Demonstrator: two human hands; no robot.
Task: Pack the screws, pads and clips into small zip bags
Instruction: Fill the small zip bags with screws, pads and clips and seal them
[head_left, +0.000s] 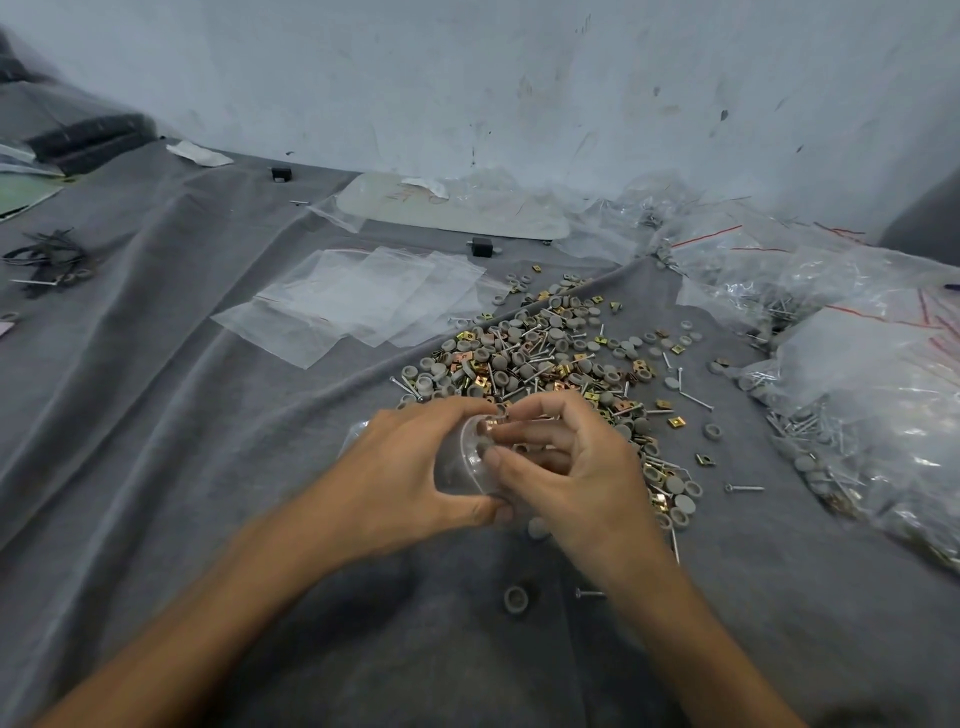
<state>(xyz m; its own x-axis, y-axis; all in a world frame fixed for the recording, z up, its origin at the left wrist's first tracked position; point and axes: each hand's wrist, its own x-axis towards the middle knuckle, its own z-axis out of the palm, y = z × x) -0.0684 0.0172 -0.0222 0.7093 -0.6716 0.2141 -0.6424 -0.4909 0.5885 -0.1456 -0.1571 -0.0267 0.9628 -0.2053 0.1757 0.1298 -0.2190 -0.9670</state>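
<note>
Two hands fill a small zip bag at the near edge of the parts pile.

The small zip bag (460, 467), clear and held with its mouth open, sits between the hands just above the grey cloth (208, 415). The left hand (410, 467) grips it, thumb underneath and fingers curled over the top. The right hand (576, 462) has its fingers bent, the tips pinching small pieces (482, 436) at the bag's mouth; blur hides which parts they are. Just beyond lies the pile of screws, pads and clips (545, 358). A loose pad (515, 599) and a screw (589, 593) lie nearer the person. Empty zip bags (358, 301) are spread flat to the left rear, and filled bags (857, 364) are heaped on the right.
</note>
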